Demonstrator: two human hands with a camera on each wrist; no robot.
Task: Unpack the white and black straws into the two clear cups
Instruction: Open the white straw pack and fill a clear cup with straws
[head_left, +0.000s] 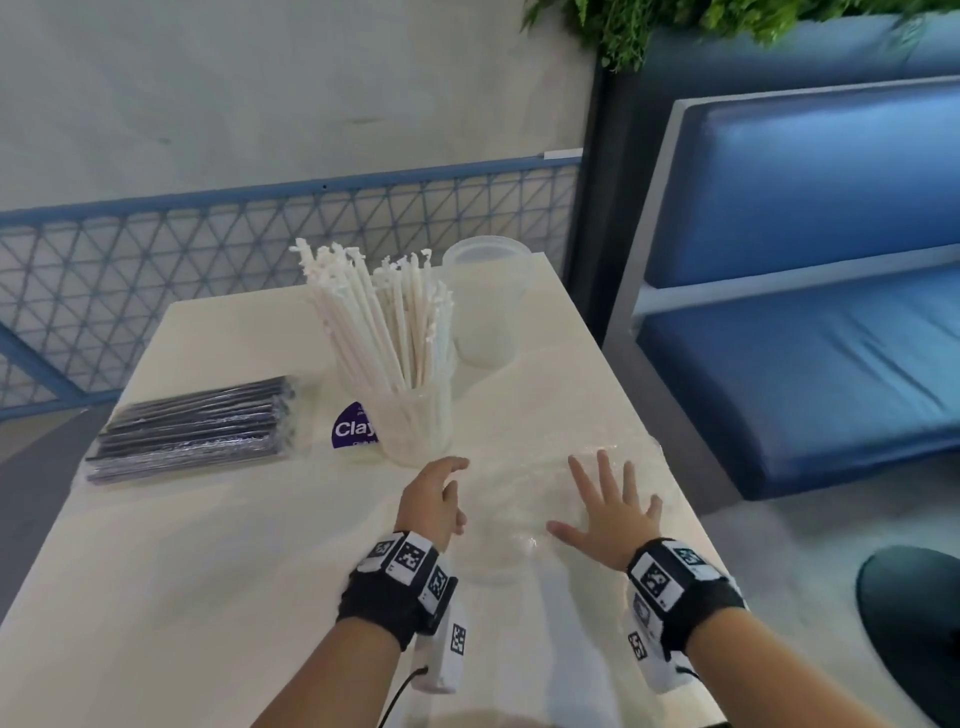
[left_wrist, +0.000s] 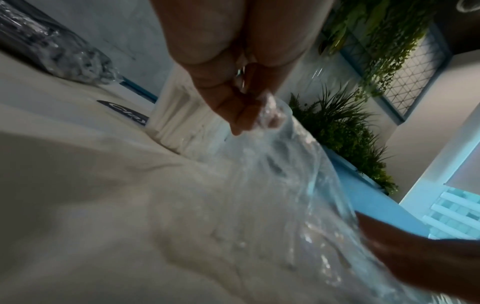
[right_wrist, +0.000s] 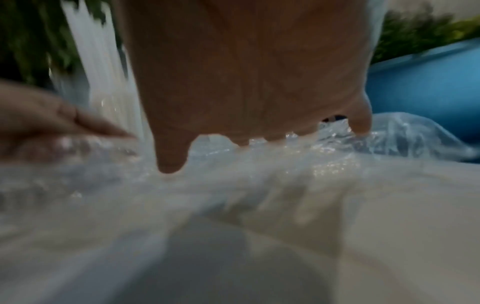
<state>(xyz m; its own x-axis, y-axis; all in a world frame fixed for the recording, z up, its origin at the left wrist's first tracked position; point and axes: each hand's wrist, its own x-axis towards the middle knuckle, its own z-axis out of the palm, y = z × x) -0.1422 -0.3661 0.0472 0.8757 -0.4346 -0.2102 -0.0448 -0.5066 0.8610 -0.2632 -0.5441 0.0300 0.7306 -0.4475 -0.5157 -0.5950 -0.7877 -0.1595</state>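
Several white straws (head_left: 379, 322) stand in a clear cup (head_left: 415, 426) at the table's middle. Behind it to the right stands a second clear cup (head_left: 485, 301), which looks empty. A sealed pack of black straws (head_left: 192, 431) lies at the left. An empty clear plastic bag (head_left: 524, 504) lies crumpled near the front. My left hand (head_left: 452, 483) pinches the bag's left end, fingers curled on the film (left_wrist: 270, 117). My right hand (head_left: 602, 493) lies flat on the bag with fingers spread, its palm (right_wrist: 246, 82) over the plastic (right_wrist: 389, 133).
A purple sticker (head_left: 353, 428) sits on the white table (head_left: 208, 545) beside the filled cup. A blue bench (head_left: 805, 364) runs close along the table's right edge. A blue mesh railing (head_left: 156, 291) stands behind the table, and plants (left_wrist: 337, 127) hang beyond.
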